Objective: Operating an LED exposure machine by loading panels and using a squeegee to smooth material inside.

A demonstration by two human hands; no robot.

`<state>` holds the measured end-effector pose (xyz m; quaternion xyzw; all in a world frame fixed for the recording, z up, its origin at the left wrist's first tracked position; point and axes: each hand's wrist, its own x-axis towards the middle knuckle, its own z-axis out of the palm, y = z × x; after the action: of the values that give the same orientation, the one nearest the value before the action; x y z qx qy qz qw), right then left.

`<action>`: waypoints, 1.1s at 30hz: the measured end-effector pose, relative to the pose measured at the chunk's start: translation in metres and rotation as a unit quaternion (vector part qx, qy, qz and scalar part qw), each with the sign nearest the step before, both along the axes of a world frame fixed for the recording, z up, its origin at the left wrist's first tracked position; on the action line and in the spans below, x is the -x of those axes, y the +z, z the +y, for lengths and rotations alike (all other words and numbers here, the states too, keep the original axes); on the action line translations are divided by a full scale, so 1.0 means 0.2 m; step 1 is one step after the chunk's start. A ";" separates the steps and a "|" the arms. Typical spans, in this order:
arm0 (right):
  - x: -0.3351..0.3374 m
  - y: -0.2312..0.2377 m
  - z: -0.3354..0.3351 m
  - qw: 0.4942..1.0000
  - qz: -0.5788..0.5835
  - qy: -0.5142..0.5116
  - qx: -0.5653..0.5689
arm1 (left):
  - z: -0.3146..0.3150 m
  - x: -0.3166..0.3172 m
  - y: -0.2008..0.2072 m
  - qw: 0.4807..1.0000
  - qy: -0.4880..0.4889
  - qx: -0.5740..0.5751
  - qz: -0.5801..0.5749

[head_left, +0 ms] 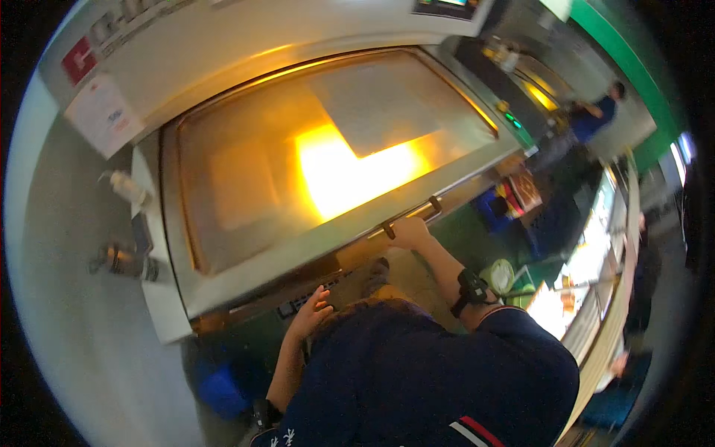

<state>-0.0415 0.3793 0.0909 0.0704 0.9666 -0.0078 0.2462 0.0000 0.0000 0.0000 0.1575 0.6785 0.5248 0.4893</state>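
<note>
My right hand [410, 233] is wrapped round a bar handle [433, 205] on the front edge of a large machine. My left hand [310, 315] hovers lower and to the left, its fingers apart and nothing in them, near the machine's front side. Above both hands lies the machine's wide framed bed [246, 231], lit yellow by a bright glow [350, 179] at its middle. A grey rectangular sheet [372, 97] covers part of the bed toward the back.
Left of the bed, a pale ledge [160, 298] carries a white bottle [128, 186] and a dark cylindrical object [123, 262]. A blue bin [223, 391] stands low left. Right are a green-lit panel [514, 121], a pale green bucket [500, 274], a bright light table [588, 261] and another person [592, 119].
</note>
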 end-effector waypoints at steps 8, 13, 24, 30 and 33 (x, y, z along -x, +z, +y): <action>-0.32 0.84 -0.12 0.994 0.109 -0.005 -0.020 | 0.33 0.16 0.42 0.823 0.331 -0.455 0.079; -0.35 0.92 0.03 0.786 0.600 0.097 0.117 | 0.38 0.32 0.78 0.736 0.351 -0.547 0.189; 0.11 -0.26 1.33 0.902 0.317 -0.221 0.190 | 0.71 0.70 1.31 0.636 0.388 -0.597 0.299; 0.61 -0.44 1.63 0.884 0.322 -0.335 0.056 | 1.01 1.09 0.86 0.858 0.130 -0.349 0.354; 0.78 -0.24 1.46 0.890 0.242 -0.385 0.039 | 1.31 1.07 0.46 0.851 0.000 0.220 0.478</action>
<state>-0.1979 0.6714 0.0420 0.4236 0.8920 -0.1570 -0.0153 -0.2134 0.2628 0.0910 0.2772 0.9262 0.2216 0.1270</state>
